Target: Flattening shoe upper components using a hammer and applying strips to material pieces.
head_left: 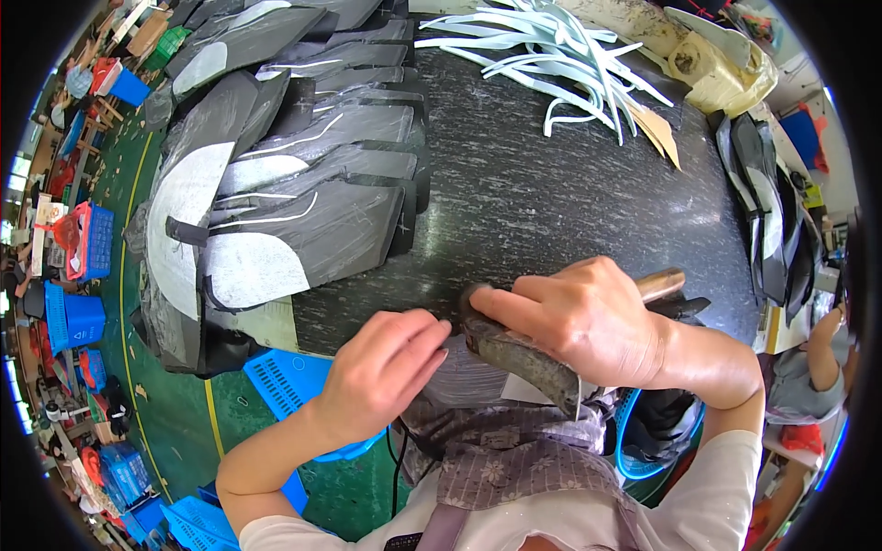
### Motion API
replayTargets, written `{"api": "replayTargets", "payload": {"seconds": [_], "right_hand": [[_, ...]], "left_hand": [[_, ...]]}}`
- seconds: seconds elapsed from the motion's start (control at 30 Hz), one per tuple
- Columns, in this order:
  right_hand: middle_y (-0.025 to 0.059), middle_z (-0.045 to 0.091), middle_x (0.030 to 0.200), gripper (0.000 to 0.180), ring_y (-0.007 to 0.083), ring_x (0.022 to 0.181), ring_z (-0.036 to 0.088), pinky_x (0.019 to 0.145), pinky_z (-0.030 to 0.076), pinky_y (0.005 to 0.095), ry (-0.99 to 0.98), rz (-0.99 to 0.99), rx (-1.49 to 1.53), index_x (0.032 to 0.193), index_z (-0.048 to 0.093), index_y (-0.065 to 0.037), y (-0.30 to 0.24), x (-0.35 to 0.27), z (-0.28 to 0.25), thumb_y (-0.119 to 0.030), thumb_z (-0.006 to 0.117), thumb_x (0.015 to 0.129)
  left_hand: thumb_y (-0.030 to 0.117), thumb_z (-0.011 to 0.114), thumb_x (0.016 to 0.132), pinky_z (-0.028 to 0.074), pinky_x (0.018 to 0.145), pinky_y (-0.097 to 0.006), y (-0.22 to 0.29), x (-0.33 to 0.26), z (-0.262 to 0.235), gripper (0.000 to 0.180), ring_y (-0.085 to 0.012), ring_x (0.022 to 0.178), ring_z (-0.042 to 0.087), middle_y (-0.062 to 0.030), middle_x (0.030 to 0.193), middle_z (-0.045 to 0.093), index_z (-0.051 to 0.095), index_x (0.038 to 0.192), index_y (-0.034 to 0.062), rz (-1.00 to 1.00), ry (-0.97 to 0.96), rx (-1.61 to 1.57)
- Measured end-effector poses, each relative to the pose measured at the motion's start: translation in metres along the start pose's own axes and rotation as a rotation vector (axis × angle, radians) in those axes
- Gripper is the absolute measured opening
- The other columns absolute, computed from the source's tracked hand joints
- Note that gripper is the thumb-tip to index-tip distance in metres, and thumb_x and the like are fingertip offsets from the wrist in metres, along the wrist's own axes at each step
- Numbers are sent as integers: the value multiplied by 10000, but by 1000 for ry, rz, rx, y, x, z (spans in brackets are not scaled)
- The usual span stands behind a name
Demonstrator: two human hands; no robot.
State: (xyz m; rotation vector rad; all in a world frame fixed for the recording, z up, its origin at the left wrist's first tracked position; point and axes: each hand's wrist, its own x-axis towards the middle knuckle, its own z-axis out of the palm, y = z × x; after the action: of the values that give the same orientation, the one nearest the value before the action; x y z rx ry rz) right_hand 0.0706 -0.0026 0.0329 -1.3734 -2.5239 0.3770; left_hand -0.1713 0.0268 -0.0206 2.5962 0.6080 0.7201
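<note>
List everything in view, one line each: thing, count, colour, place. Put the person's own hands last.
worktable: one, dark speckled, centre.
cut shoe pieces: a fanned stack, too many to count, grey and black with white patches, table's left half.
white strips: a loose heap, top centre.
dark cut pieces: a smaller stack, table's right edge.
tool: one, dark worn head, wooden handle, table's near edge.
blue crates: several, floor at left and below the table.
left hand: fingertips at the near table edge.
right hand: grip closed on the tool.
</note>
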Motion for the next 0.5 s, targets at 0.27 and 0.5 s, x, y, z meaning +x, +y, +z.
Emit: {"api": "replayTargets", "payload": {"seconds": [0.27,0.5], "right_hand": [[46,559,625,140,236,540,653,425,504,373,74,-60,0,845,537,-84,4,7,-2,-194,620,871],[161,672,1038,425,225,589,640,490,500,348,96,-40,37,927,617,-37,17,-75,-35,-273,814,633]], "left_hand": [[-8,800,727,557,688,-366,-2,5,2,304,-286,838,648,-141,1016,626,656,988,-65,0,47,-85],[-47,799,716,556,682,-356,7,-7,11,261,-287,820,662,-134,1018,663,698,954,-13,-82,181,-64]]}}
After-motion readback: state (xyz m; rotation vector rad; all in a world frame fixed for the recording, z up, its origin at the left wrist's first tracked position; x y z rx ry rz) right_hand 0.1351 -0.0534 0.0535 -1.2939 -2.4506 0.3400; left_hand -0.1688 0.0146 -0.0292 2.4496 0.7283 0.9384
